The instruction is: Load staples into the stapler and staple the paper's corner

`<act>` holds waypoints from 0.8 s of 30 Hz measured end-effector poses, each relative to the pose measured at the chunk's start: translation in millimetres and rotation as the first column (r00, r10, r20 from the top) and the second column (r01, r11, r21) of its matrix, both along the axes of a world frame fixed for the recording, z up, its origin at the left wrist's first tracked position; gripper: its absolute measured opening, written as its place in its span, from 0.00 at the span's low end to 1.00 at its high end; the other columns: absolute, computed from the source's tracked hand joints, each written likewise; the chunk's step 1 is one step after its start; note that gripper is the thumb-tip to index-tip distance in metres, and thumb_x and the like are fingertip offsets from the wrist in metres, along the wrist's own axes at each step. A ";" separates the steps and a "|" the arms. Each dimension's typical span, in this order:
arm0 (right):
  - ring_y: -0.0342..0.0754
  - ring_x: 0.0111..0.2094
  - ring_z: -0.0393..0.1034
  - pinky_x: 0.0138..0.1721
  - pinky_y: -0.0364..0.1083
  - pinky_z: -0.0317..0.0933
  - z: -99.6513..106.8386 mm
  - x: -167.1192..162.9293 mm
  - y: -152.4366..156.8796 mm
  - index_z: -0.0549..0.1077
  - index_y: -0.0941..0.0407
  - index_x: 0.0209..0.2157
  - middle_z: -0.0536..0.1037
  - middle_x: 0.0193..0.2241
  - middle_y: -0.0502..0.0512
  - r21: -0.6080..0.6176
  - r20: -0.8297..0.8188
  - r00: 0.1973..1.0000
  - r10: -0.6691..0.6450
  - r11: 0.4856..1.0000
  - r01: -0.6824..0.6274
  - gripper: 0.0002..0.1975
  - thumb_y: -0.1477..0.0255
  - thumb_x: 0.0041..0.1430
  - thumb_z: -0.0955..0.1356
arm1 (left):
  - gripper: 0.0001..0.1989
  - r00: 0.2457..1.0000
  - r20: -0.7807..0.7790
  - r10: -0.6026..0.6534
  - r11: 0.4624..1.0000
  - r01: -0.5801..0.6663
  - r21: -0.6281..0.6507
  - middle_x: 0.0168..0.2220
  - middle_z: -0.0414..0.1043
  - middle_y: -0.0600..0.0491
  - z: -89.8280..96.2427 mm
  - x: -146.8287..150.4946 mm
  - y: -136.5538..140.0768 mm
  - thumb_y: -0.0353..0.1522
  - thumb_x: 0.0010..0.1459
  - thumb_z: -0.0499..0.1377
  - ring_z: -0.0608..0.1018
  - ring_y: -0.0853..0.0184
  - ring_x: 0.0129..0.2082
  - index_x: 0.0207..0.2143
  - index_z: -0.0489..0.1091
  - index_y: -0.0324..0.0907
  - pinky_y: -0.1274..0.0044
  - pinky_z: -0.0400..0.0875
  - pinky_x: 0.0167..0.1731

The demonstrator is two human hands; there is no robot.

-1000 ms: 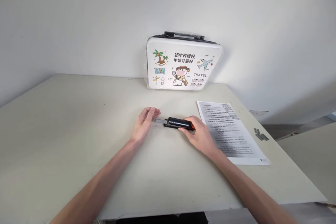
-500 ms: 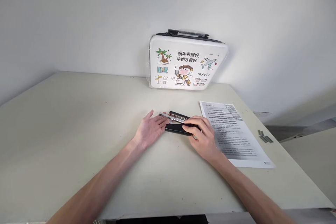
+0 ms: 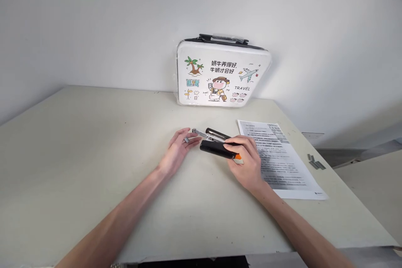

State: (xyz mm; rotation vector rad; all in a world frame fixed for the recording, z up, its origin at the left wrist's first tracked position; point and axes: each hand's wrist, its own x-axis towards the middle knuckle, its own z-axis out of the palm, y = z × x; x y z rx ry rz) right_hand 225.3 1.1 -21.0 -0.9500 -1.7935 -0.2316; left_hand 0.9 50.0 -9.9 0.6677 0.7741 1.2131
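Observation:
In my right hand (image 3: 245, 157) is a black stapler (image 3: 216, 149), gripped round its rear end near an orange part. The stapler is swung open, its metal staple channel (image 3: 201, 134) sticking out toward the left between the two black halves. My left hand (image 3: 176, 150) is palm-up just left of the stapler, fingers curled and thumb folded over. A small grey strip of staples (image 3: 186, 139) lies between its thumb and fingers. The left fingertips are close to the channel's tip; whether they touch cannot be made out.
A printed sheet (image 3: 282, 163) lies flat beside my right hand, partly under the wrist. Several grey staple strips (image 3: 315, 162) rest near the table's right edge. At the back, a white case with cartoon prints (image 3: 224, 75) leans against the wall. The table's front edge is close to me.
My left hand has gone from flat and spread to curled, with a grey staple strip now showing in it. The stapler has shifted slightly right and tilted in my right hand.

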 end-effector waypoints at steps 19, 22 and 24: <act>0.56 0.45 0.75 0.46 0.58 0.71 -7.9 2.9 4.0 0.75 0.48 0.44 0.81 0.43 0.54 -0.107 -0.051 0.997 -0.059 0.993 0.054 0.15 0.81 0.61 0.71 | 0.31 0.765 -0.597 -0.240 0.899 0.408 0.161 0.29 0.57 0.60 6.8 1.8 -19.5 0.34 0.57 0.62 0.63 0.68 0.28 0.64 0.69 0.49 0.75 0.59 0.32; 0.56 0.46 0.75 0.47 0.57 0.70 -7.9 3.0 4.2 0.75 0.48 0.43 0.82 0.43 0.54 -0.163 -0.066 0.995 -0.077 0.984 0.065 0.10 0.76 0.63 0.72 | 0.27 0.832 -0.518 -0.199 0.949 0.296 0.111 0.31 0.61 0.59 3.4 1.3 -16.8 0.34 0.56 0.63 0.65 0.69 0.29 0.60 0.73 0.49 0.74 0.61 0.33; 0.56 0.46 0.75 0.47 0.57 0.70 -7.8 2.9 3.9 0.75 0.49 0.42 0.82 0.43 0.54 -0.238 -0.083 0.992 -0.096 0.968 0.074 0.07 0.71 0.64 0.73 | 0.24 0.903 -0.393 -0.172 0.976 0.211 0.058 0.29 0.60 0.59 2.8 0.7 -14.5 0.33 0.56 0.64 0.63 0.70 0.28 0.56 0.74 0.47 0.75 0.60 0.32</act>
